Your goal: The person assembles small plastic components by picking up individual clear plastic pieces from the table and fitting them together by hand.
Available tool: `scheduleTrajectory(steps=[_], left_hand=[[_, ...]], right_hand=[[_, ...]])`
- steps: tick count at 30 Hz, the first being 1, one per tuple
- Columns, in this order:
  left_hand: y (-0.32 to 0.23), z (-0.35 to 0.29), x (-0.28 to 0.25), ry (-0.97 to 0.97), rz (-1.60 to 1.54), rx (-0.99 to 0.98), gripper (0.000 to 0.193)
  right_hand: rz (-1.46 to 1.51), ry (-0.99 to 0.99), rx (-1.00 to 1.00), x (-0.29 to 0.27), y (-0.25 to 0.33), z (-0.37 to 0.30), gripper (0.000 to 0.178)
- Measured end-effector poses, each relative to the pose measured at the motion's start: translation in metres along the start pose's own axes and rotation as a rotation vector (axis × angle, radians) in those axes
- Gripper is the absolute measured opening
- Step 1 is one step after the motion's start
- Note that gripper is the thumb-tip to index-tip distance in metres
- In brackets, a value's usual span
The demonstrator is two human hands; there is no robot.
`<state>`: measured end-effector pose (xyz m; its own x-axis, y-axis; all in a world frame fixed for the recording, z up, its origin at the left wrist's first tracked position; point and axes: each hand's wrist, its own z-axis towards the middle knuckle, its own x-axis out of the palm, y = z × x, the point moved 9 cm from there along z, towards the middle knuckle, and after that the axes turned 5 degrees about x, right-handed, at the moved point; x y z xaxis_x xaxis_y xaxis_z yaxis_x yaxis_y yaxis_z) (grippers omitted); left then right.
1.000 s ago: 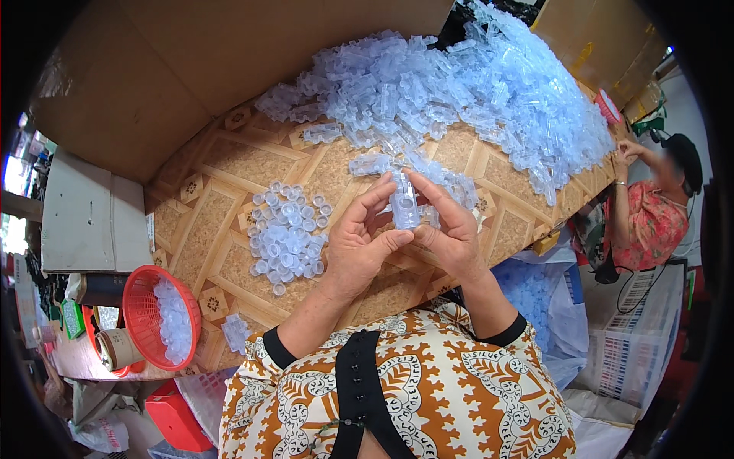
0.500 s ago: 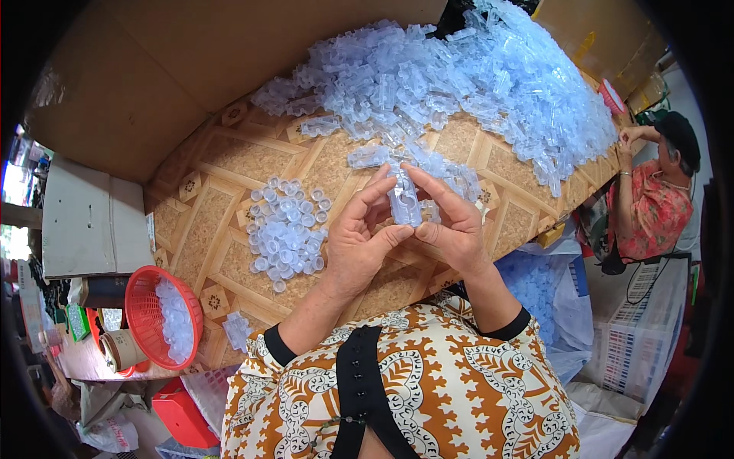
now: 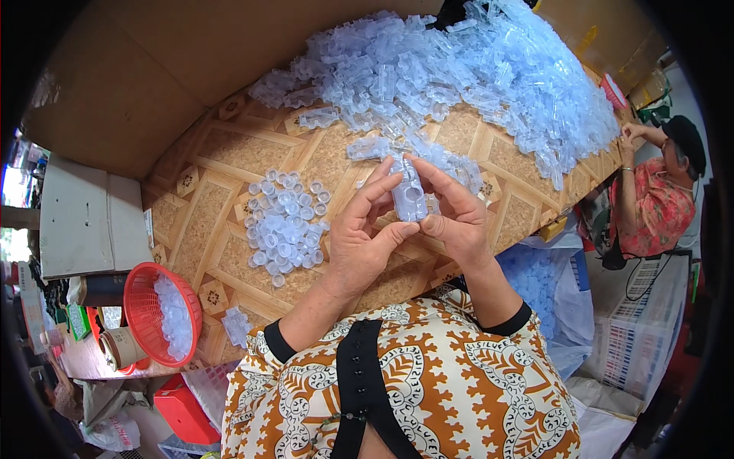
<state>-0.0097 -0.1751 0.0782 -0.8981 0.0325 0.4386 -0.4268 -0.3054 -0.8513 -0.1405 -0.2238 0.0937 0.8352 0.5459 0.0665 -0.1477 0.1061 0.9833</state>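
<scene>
Between my two hands is a clear plastic shell (image 3: 408,193), an oblong piece with a round opening in its face. My left hand (image 3: 364,223) grips its left side and near end, thumb at the bottom edge. On the other side, my right hand (image 3: 457,214) holds it with fingertips at the far end and thumb at the near end. Several loose clear shells (image 3: 368,148) lie just beyond my hands. Left of them, small round clear caps (image 3: 279,229) are spread in a cluster on the wood-patterned table (image 3: 222,164).
A big heap of clear plastic shells (image 3: 428,73) covers the far side. A red basket (image 3: 138,314) with clear pieces stands at the left edge. Cardboard (image 3: 138,69) walls the back. Right, a co-worker (image 3: 657,199) sits; an open bag of pieces (image 3: 535,287) is below.
The shell in my hands has turned slightly, so its round opening now shows more plainly. Both hands stay in nearly the same place.
</scene>
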Motion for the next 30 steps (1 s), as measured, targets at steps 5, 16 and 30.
scheduleTrajectory(steps=[5, 16, 30], left_hand=[[0.004, 0.001, -0.002, 0.002, 0.028, 0.011, 0.060], [0.001, 0.002, -0.002, 0.008, 0.082, 0.039, 0.059], [0.008, 0.002, -0.006, 0.006, 0.088, -0.003, 0.057]], right_hand=[[-0.042, 0.004, -0.037, -0.001, 0.001, 0.001, 0.071], [0.133, 0.004, -0.005, -0.001, -0.009, 0.003, 0.070], [0.051, 0.002, -0.020, -0.006, -0.018, 0.005, 0.066]])
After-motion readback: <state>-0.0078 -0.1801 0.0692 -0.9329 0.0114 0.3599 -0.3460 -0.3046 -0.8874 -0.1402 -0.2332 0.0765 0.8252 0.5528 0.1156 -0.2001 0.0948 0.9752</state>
